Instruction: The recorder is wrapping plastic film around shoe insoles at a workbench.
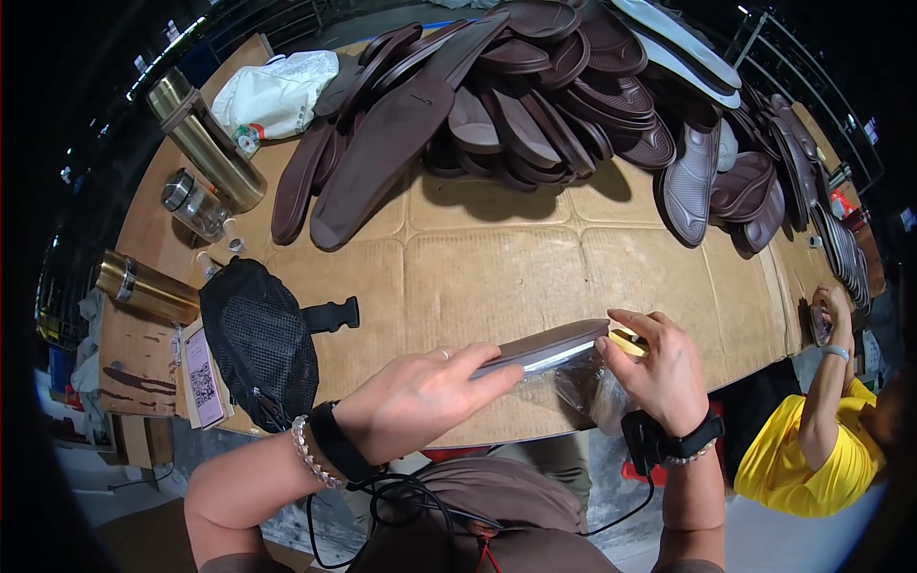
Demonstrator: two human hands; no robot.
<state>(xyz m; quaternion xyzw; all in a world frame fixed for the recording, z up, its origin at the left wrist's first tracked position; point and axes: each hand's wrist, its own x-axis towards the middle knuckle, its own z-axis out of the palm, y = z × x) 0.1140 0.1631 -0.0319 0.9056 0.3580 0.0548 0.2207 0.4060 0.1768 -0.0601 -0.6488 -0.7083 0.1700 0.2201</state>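
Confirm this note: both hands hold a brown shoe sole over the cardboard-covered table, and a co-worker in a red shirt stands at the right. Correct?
Not quite. The head view shows the co-worker's shirt is yellow, not red. The rest stands: left hand and right hand hold the brown shoe sole over the cardboard-covered table.

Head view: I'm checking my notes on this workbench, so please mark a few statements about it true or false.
1. Both hands hold a brown shoe sole. True: left hand and right hand are at its two ends.
2. The sole is bright green. False: it is brown.
3. A pile of brown soles lies at the table's far side. True.
4. The black mesh pouch lies right of the hands. False: it lies to the left.
5. A person in a yellow shirt is at the right. True.
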